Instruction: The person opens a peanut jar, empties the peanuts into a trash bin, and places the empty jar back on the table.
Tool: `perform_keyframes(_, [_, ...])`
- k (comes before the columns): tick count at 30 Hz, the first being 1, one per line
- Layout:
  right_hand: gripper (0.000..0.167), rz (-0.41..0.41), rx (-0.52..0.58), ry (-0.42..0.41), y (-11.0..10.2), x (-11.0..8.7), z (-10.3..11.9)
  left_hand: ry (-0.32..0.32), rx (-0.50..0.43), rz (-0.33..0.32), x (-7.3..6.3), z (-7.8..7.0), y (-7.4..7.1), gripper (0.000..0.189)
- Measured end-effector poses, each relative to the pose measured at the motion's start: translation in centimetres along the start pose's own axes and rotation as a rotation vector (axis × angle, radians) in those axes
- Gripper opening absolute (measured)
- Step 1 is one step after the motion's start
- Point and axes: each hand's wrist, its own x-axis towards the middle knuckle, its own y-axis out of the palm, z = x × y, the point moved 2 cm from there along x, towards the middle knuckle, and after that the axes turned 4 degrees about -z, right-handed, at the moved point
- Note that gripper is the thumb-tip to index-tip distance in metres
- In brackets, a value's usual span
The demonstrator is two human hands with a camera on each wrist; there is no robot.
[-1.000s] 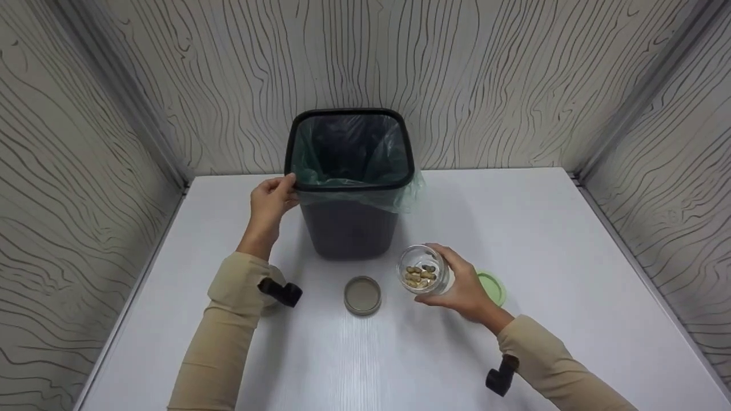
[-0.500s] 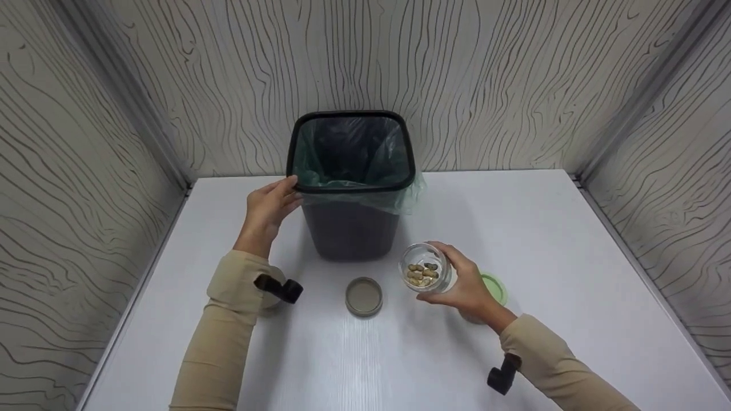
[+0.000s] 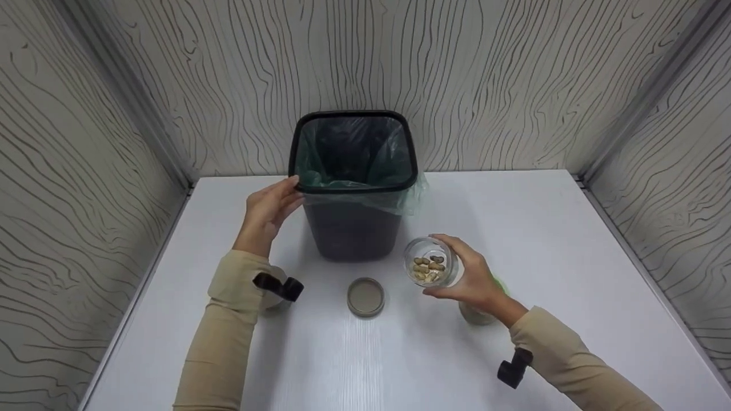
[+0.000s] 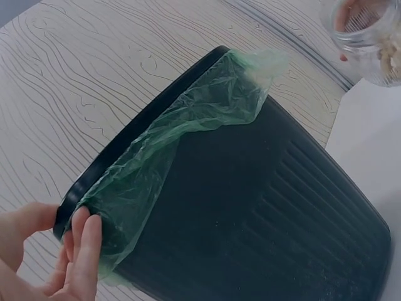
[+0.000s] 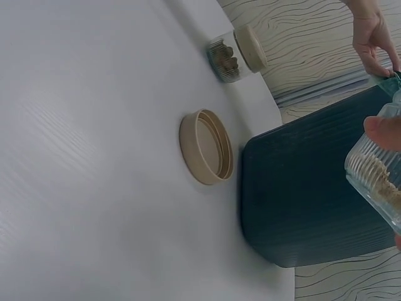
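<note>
With the loose beige lid (image 3: 365, 298) near the middle of the table (image 3: 354, 365) as the hub of a clock, a dark waste bin (image 3: 354, 228) stands at twelve, its green liner (image 3: 418, 195) folded over the rim and drooping widest at the opening's four o'clock. At the opening's eight o'clock corner the left hand (image 3: 267, 208) has its grip pinched over rim and liner, thumb on one side, fingers on the other. At two from the lid, the right hand (image 3: 473, 279) curls its grip round a ribbed glass jar (image 3: 422, 248), uncovered and tilted, with peanuts (image 3: 429, 268) lying inside. This jar is held above the table, apart from the bin, whose near wall and liner fold stand between it and the opening. At nine, a beige-lidded jar (image 5: 244, 51) holding brown pieces is partly hidden by the left sleeve (image 3: 223, 331) in the head view. Between three and four, a green-lidded jar (image 3: 475, 315) sits mostly behind the right wrist; its contents cannot be made out.
</note>
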Motion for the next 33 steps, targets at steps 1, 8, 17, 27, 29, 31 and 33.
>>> perform_keyframes(1, [0.092,0.004,-0.007,-0.006,-0.2,0.1,0.2,0.003,-0.001,0.002,0.0,0.0,0.0,0.044])
perform_keyframes(8, [0.092,0.030,-0.059,-0.060,-1.4,1.4,1.8,0.012,-0.021,0.005,0.0,0.0,0.0,0.023])
perform_keyframes(17, [0.090,0.024,-0.102,-0.031,-3.8,3.7,3.8,0.025,-0.023,0.007,-0.1,0.2,0.1,0.019])
perform_keyframes(27, [0.092,0.003,-0.226,-0.013,-6.4,7.3,5.9,0.047,0.026,-0.005,-0.1,0.3,0.1,0.033])
perform_keyframes(29, [0.091,-0.001,-0.233,-0.001,-6.7,8.0,6.1,0.050,0.027,-0.006,-0.1,0.4,0.1,0.025])
perform_keyframes(31, [0.091,-0.003,-0.240,0.001,-7.0,8.8,6.4,0.052,0.025,-0.005,-0.1,0.4,0.1,0.021])
perform_keyframes(33, [0.091,-0.001,-0.249,0.002,-7.2,9.6,6.5,0.056,0.023,-0.003,-0.1,0.4,0.0,0.023])
